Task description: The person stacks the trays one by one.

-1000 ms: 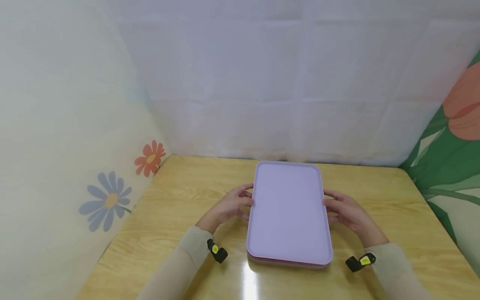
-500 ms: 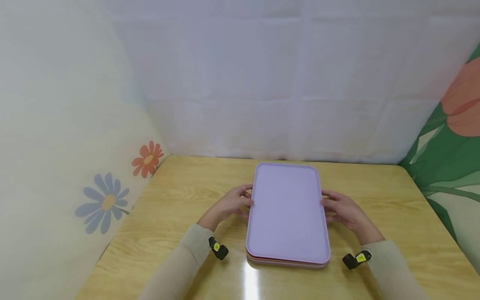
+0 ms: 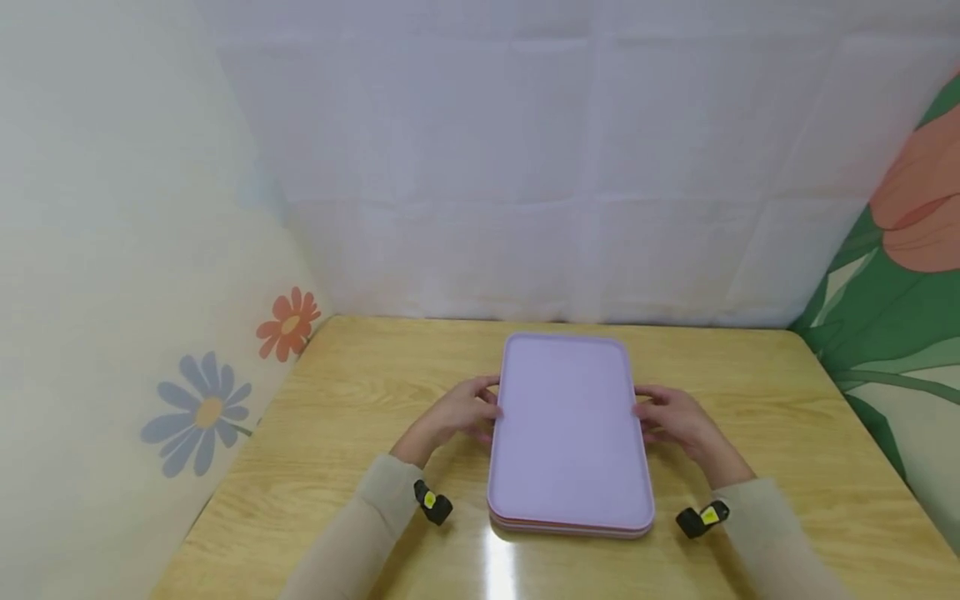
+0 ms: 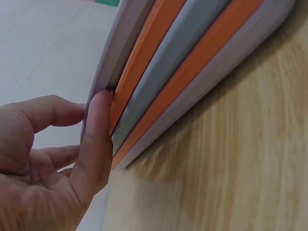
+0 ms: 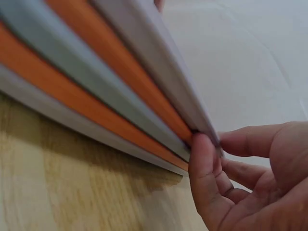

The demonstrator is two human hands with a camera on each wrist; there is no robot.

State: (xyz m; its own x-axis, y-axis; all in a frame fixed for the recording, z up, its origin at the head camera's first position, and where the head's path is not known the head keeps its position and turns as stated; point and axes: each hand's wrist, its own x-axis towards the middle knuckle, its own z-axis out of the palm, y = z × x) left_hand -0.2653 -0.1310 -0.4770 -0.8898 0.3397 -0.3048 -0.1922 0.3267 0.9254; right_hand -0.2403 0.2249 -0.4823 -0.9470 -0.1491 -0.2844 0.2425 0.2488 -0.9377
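Note:
A stack of rectangular trays lies on the table, with a light purple tray [image 3: 570,433] on top. Beneath it the wrist views show an orange tray [image 4: 144,67], a grey-green tray [image 4: 168,65], another orange tray [image 4: 192,72] and a pale purple tray [image 4: 211,82] at the bottom. My left hand [image 3: 461,412] pinches the top tray's rim on the left long side. On the opposite side my right hand [image 3: 678,421] pinches that same rim, one finger [image 5: 202,163] tucked below its edge. The other fingers are partly hidden behind the tray.
The wood-grain table [image 3: 390,358] reaches back to a white cloth backdrop [image 3: 450,167]. A flower-printed cloth [image 3: 202,417] borders the left side, and a green leaf and tulip print [image 3: 892,317] the right. Light glares off the table [image 3: 498,567] in front of the stack.
The stack and both hands appear slightly further left in the head view, as does the background. A thin orange edge shows more under the top tray's front. Both hands keep their grip.

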